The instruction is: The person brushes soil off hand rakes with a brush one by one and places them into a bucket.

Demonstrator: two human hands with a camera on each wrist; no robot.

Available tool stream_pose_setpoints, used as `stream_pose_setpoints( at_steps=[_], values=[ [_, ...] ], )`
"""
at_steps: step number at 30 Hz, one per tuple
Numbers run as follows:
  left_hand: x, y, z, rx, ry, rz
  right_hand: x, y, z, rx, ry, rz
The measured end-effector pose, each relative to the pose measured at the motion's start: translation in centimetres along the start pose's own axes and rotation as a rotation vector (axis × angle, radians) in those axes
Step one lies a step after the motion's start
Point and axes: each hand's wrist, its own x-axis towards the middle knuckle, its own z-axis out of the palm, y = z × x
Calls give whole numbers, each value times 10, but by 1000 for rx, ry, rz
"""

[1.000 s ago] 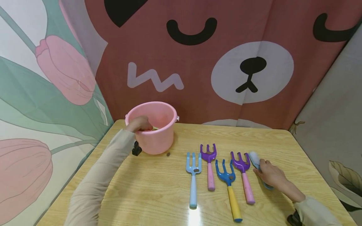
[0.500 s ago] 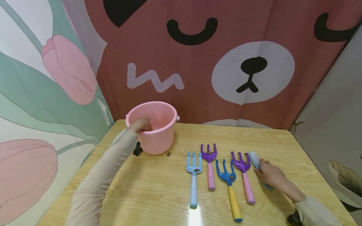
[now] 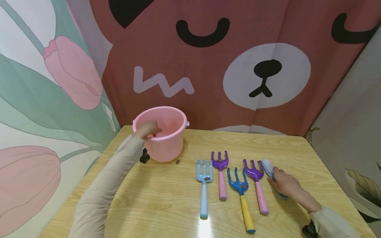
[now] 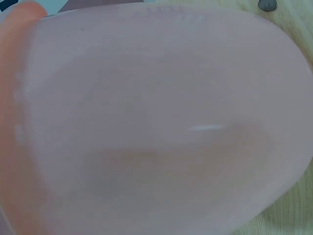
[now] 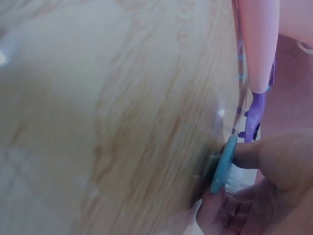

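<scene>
My left hand [image 3: 148, 128] reaches over the near rim into the pink bucket [image 3: 166, 148], its fingers mostly hidden behind the wall; what they hold, if anything, I cannot tell. The bucket's outer wall [image 4: 156, 98] fills the left wrist view. At the right of the table, my right hand [image 3: 285, 182] grips the handle of a light blue brush [image 3: 268, 167] with whitish bristles, which lies low over the wood. In the right wrist view the thumb and fingers of the right hand [image 5: 274, 171] pinch the brush's blue handle [image 5: 224, 166] from both sides.
Between the hands lie several toy hand forks: a light blue one [image 3: 203, 188], a purple-and-pink one [image 3: 222, 185], a blue-and-yellow one [image 3: 244, 208] and another purple-and-pink one [image 3: 260, 195]. A small dark lump [image 3: 177, 162] sits beside the bucket. A printed curtain [image 3: 208, 99] hangs behind the table.
Inside the bucket my left hand has shifted slightly; a bit of yellow-green seen by its fingers a second ago no longer shows. The right hand and brush stay put.
</scene>
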Motion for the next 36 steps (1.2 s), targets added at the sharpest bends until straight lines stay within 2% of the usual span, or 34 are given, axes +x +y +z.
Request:
stream_pose_setpoints(
  at_steps=[5,9,17,20,24,27,36],
  values=[
    [0,-2,-2,-42,67,65,-1,0,2,17,-5,1],
    [0,-4,-4,-16,137,148,0,0,4,17,0,-4],
    [-4,-3,-5,29,236,191,0,-1,5,19,-18,4],
    [-8,-1,-5,27,309,233,0,-1,4,21,-20,2],
    [-14,4,-6,27,443,307,0,-2,3,16,-8,-11],
    [-20,10,-8,13,507,341,0,-2,2,22,0,-19],
    [-41,26,-8,-26,540,404,1,-1,-2,49,-17,-34]
  ],
)
